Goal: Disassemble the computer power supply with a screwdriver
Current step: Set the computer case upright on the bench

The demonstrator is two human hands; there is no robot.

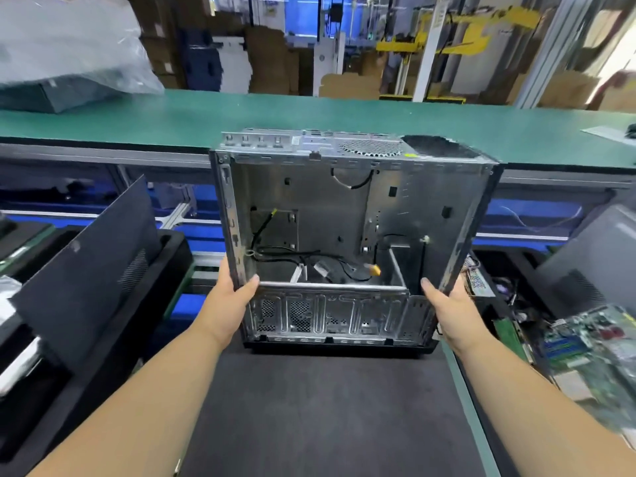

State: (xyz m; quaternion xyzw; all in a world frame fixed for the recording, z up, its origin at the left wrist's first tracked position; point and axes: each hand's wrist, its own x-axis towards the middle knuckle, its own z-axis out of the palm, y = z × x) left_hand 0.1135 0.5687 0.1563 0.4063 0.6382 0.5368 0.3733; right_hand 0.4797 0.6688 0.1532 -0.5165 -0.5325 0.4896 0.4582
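Head view showed the stripped silver metal computer case (347,235) at frame centre, tilted open-side up above the dark counter (309,407), left hand (229,304) and right hand (454,309) each clamped on a side wall, probably for carrying.

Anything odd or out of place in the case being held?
Mostly gutted: the computer case, gripped by left hand and right hand, holds only loose black cables with a yellow connector dangling. No damage visible.
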